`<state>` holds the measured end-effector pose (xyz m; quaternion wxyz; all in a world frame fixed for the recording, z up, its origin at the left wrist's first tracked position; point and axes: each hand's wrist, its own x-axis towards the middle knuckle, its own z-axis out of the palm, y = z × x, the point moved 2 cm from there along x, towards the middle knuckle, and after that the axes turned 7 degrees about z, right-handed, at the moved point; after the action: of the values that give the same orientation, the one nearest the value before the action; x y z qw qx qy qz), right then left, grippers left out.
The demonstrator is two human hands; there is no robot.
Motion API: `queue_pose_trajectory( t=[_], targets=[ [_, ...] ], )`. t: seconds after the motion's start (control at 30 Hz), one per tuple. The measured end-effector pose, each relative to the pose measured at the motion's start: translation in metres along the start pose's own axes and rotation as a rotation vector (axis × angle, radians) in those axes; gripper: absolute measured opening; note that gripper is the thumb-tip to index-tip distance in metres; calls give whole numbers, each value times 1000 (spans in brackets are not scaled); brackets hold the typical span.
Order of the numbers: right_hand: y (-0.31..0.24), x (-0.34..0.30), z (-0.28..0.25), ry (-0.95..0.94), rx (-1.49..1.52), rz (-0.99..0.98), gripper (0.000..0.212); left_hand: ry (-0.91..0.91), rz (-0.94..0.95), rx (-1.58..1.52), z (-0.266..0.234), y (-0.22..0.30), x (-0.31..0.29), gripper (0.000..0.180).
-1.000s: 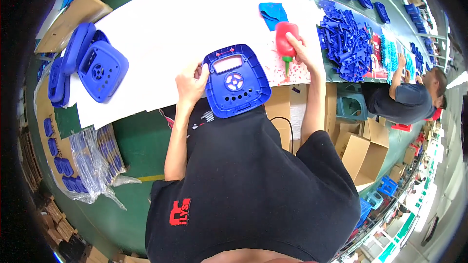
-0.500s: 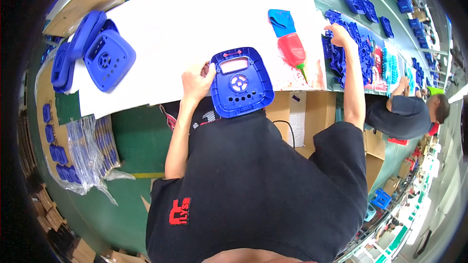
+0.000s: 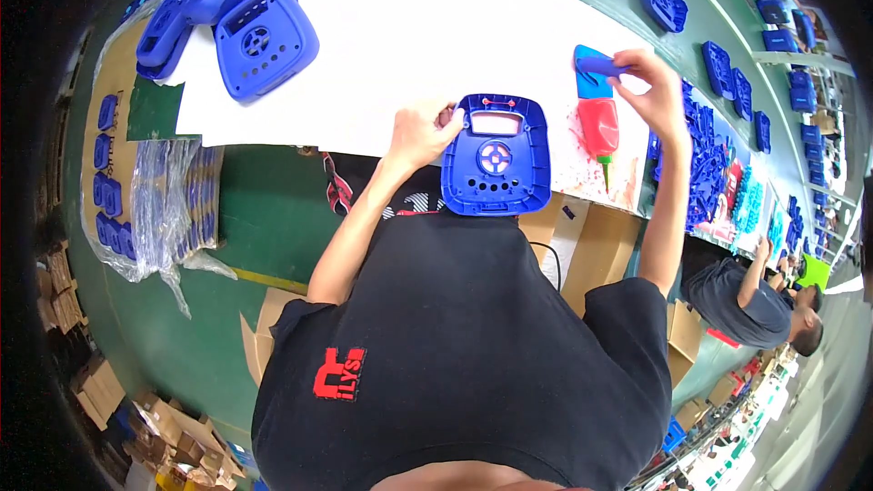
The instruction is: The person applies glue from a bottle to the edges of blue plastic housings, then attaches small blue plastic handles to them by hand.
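At the counter's [image 3: 391, 27] near edge, your left grip [image 3: 424, 135] pinches the blue housing [image 3: 469, 156] by its upper-left rim. Beyond the red bottle [image 3: 598, 125], your right grip [image 3: 657, 93], just now at the blue pile [image 3: 700, 156], has come away pinching a slim blue piece [image 3: 598, 65]; both parts are now in hand, still apart.

Bright light washes out the white sheet [image 3: 409, 36], and fisheye edges curve into black corners.

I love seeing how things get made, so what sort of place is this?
Probably a factory: there's a big heap of small blue plastic parts, a row of hollow blue plastic casings, and a dark-shirted co-worker further along.
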<state>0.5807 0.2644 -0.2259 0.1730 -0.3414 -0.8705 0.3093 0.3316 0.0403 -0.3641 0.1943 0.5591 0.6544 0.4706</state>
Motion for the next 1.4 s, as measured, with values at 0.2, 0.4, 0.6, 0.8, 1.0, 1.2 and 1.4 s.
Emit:
queue_pose_trajectory(
  t=[0.2,0.4,0.6,0.8,1.0,1.2,1.4],
  targets=[
    [-36,-19,97,-181,380,-14,22,22,64,-22,2,3,3,17],
    [-32,-24,134,-64,386,-16,25,23,65,-6,2,-1,2,16],
    [-25,-24,132,-24,126,-140,23,5,30,-10,1,-1,1,18],
    [-19,-27,136,-12,12,-175,21,13,51,2,0,-1,3,19],
    [-26,-30,138,11,-53,-199,21,21,34,-4,2,-2,2,18],
    [-22,-41,146,136,-43,-223,22,52,132,108,-2,13,1,29],
    [-18,-43,151,141,2,-244,22,-23,310,159,2,20,16,36]
  ],
)
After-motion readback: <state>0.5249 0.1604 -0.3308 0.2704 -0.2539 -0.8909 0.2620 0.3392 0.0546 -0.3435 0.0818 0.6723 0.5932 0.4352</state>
